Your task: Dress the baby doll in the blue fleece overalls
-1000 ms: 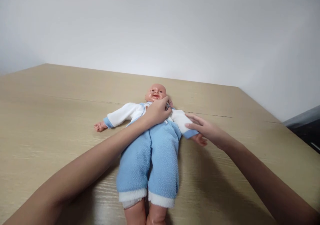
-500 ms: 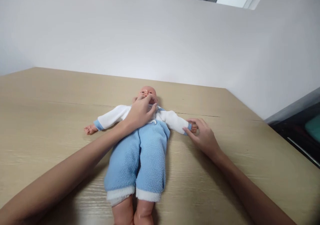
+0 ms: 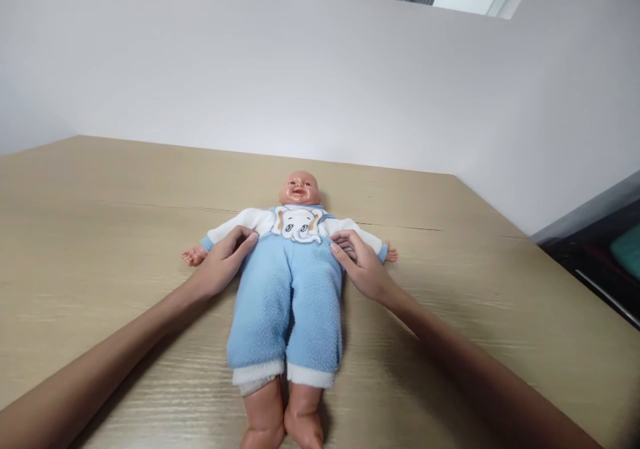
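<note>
A baby doll point(image 3: 299, 189) lies on its back with its head toward the far side and both arms spread. It wears a fleece outfit point(image 3: 267, 302) with white sleeves, light blue trousers with white cuffs, and an elephant face point(image 3: 299, 224) on the chest. My left hand point(image 3: 227, 256) is closed at the outfit's waist on the left, thumb and fingers pinched together on the cloth. On the opposite side my right hand point(image 3: 359, 261) grips the waist in the same way, its fingertips partly hidden. The doll's bare feet run toward the bottom edge of the view.
The doll rests on a light wooden table point(image 3: 125, 189) with a seam running across it. A pale wall point(image 3: 310, 69) rises behind, with an opening at the top. Beyond the table's right edge is a dark object point(image 3: 590, 256) with a green patch.
My left hand has moved from the doll's face and chest down to its left waist. My right hand has left the doll's cuff for the right waist. The doll has shifted slightly right and away.
</note>
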Motion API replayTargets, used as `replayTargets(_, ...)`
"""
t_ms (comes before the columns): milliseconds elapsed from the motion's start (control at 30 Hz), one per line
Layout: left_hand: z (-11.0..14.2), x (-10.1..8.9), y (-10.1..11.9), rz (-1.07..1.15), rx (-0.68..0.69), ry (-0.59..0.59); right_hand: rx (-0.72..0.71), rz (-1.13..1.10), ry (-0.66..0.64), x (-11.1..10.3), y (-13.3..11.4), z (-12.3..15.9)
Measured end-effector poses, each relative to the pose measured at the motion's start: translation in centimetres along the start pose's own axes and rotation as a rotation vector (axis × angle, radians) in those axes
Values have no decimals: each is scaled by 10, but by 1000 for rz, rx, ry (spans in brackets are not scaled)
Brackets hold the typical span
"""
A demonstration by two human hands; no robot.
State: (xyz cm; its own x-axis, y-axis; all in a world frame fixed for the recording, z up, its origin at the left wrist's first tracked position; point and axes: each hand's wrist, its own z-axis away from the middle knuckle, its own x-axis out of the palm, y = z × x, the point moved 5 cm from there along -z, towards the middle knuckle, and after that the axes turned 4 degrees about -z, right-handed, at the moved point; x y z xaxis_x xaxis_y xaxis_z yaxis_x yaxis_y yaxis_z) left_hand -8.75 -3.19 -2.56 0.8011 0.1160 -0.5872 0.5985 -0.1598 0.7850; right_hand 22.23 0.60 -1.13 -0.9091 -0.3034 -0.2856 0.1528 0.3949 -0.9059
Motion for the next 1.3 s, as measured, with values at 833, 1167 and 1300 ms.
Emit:
replayTargets(833,-9,0,-18,467,-124,-168,165,-253,-32,9,20,-14)
replayTargets(1167,-15,-8,-19,363,-69,-108,142,-228,41,4,31,-14)
replayTargets(1300,-13,-7,-12,154,61,-20,-39,97,101,-3,14,-2)
